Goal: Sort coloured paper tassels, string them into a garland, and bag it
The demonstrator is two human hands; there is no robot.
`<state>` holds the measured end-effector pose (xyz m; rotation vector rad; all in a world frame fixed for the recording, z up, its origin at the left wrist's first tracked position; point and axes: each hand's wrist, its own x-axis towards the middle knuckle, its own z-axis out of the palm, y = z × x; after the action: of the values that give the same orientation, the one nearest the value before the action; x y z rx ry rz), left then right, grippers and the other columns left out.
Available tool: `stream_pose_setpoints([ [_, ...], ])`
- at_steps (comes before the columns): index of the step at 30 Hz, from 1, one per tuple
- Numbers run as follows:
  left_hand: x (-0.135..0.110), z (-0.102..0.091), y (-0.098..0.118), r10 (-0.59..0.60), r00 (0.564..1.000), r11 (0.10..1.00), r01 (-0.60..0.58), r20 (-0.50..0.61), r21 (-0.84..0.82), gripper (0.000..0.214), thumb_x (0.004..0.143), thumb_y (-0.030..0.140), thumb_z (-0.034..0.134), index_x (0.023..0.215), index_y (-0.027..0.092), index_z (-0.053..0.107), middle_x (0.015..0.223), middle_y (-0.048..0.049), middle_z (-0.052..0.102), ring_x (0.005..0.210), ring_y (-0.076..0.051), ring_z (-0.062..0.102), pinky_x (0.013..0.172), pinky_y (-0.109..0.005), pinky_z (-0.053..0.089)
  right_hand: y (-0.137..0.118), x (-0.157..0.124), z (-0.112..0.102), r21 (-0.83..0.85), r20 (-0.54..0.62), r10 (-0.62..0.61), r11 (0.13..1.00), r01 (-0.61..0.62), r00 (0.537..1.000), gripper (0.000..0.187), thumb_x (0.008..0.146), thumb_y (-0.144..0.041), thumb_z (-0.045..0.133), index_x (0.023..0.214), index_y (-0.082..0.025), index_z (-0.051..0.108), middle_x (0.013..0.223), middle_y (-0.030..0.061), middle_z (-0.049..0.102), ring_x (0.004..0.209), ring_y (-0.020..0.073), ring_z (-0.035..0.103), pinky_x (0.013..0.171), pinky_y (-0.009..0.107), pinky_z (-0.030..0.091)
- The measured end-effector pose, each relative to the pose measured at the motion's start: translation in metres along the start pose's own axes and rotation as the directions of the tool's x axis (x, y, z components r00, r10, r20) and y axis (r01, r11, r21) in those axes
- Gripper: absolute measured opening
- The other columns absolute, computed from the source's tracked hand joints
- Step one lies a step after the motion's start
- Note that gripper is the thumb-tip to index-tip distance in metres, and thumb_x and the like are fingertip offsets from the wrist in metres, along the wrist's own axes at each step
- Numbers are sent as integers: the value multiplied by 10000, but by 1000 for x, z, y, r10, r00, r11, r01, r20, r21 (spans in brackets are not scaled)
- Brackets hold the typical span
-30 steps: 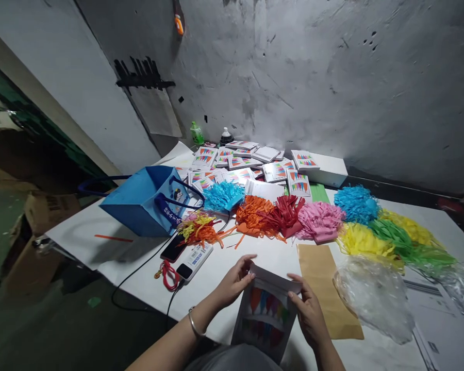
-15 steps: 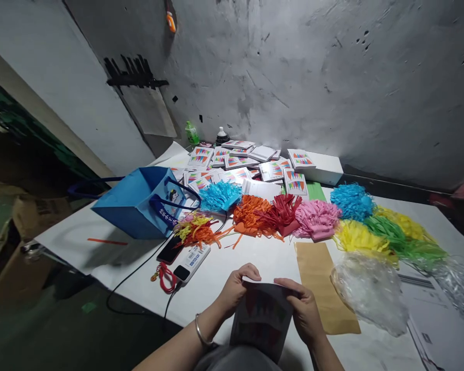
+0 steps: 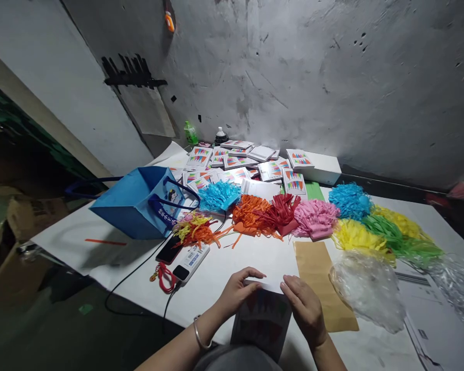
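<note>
The white table's (image 3: pixel 147 278) near edge slants rightward beneath the left forearm, its surface showing between power bank (image 3: pixel 192 262) and left hand (image 3: pixel 242 291), which pinches the upper left corner of a bunting-printed packet (image 3: pixel 261 322). The packet extends below both hands; the right hand (image 3: pixel 303 308) meets its upper right edge, grip unclear, near a kraft envelope (image 3: pixel 325 283).

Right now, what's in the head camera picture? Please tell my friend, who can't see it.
A person's left hand grips the top of a printed packet, the right hand at its other upper corner, at a white table. On it are a blue bag, bunches of colourful strips and a pile of printed packs.
</note>
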<state>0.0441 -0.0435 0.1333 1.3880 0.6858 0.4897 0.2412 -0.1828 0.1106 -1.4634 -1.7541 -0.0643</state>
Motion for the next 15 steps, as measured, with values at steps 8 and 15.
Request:
stream_pose_setpoints([
  [8, 0, 6, -1, -43, 999, 994, 42, -7, -105, 385, 744, 475, 715, 922, 137, 666, 728, -19, 657, 535, -95, 503, 512, -202, 334, -1, -1, -1, -98, 61, -37, 994, 43, 997, 521, 924, -79, 442, 1405, -277, 435, 1096, 108, 697, 974, 225, 662, 818, 375, 547],
  [15, -1, 6, -3, -21, 1000, 991, 20, -6, -135, 337, 755, 441, 719, 916, 152, 656, 788, -18, 659, 589, -101, 524, 555, -210, 357, -8, 11, -2, -8, 151, 7, 1000, -6, 989, 518, 903, -179, 545, 1398, -293, 444, 1151, 96, 665, 1002, 235, 627, 831, 385, 533],
])
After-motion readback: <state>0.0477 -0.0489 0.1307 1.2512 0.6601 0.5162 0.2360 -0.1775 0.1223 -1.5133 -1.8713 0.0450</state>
